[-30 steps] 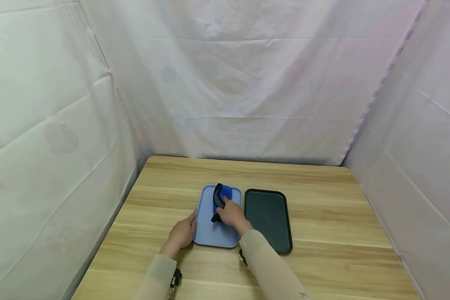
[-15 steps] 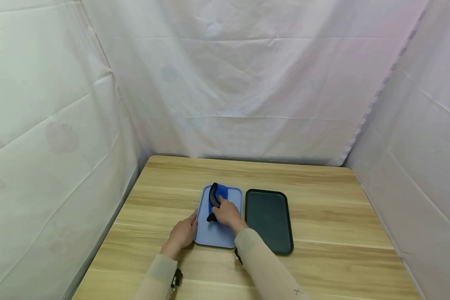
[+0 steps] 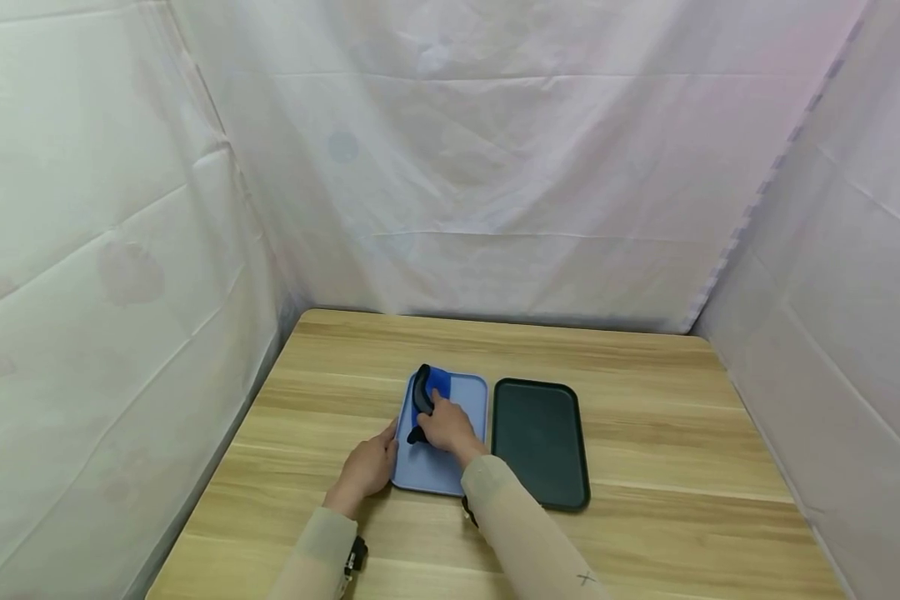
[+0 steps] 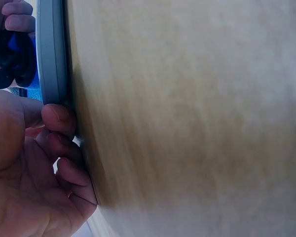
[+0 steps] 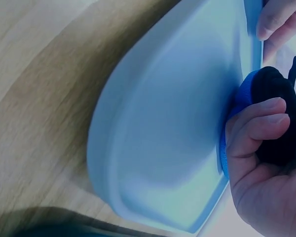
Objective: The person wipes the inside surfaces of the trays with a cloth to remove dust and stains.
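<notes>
A light blue tray (image 3: 431,477) lies on the wooden table. My right hand (image 3: 447,423) grips the black handle of a blue scrub brush (image 3: 440,382), which sits over the tray's far left part. In the right wrist view the fingers (image 5: 271,127) curl round the black handle, and the blue base is low over the tray surface. My left hand (image 3: 369,467) holds the tray by its left edge. The left wrist view shows curled fingertips (image 4: 59,118) right at the tray's rim (image 4: 52,54), low against the tabletop.
A dark green tray (image 3: 537,442) lies just right of the light blue one, with a narrow gap between them. The wooden table (image 3: 667,467) extends on all sides. Pale cloth sheets (image 3: 487,183) hang behind the table and along both sides.
My right hand has slid the scrub brush leftward across the light blue tray, toward its left rim. The left hand and both trays have kept their places on the table.
</notes>
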The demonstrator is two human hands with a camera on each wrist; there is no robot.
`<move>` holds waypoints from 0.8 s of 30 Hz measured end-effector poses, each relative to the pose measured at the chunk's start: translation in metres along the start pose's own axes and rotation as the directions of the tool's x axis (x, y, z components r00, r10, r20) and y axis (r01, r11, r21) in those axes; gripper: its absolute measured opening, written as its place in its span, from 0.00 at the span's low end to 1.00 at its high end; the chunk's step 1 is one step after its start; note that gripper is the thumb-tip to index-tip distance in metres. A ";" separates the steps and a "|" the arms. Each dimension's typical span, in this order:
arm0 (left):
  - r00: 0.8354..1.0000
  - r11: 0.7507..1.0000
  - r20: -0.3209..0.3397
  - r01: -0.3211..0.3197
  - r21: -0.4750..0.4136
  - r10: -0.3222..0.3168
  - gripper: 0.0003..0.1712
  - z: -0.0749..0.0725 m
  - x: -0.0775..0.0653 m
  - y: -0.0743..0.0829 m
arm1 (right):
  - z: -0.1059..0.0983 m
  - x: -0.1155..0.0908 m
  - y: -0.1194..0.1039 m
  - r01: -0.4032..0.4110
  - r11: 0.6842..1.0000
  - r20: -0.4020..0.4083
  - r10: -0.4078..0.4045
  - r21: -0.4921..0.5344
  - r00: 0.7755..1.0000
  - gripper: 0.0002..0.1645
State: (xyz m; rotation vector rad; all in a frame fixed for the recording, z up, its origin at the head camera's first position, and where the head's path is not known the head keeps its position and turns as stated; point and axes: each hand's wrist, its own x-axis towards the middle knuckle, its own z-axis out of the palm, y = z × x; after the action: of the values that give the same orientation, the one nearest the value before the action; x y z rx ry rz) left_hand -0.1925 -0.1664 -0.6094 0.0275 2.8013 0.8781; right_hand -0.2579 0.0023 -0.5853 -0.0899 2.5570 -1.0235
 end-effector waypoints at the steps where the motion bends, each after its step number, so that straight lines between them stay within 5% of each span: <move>1: 1.000 1.000 0.001 0.003 0.001 -0.003 0.29 0.000 0.000 0.000 | 0.000 0.000 -0.001 0.000 1.000 0.003 0.000 -0.003 1.000 0.41; 24: 1.000 1.000 -0.008 0.007 0.022 -0.007 0.29 0.002 0.001 -0.002 | 0.013 -0.007 -0.006 -0.001 0.993 -0.014 -0.001 -0.117 1.000 0.45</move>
State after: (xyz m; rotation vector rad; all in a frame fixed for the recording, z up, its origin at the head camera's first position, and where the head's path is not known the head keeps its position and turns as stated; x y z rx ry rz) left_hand -0.1932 -0.1662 -0.6123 0.0172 2.8172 0.8471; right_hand -0.2472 -0.0092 -0.5869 -0.1150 2.6282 -0.8765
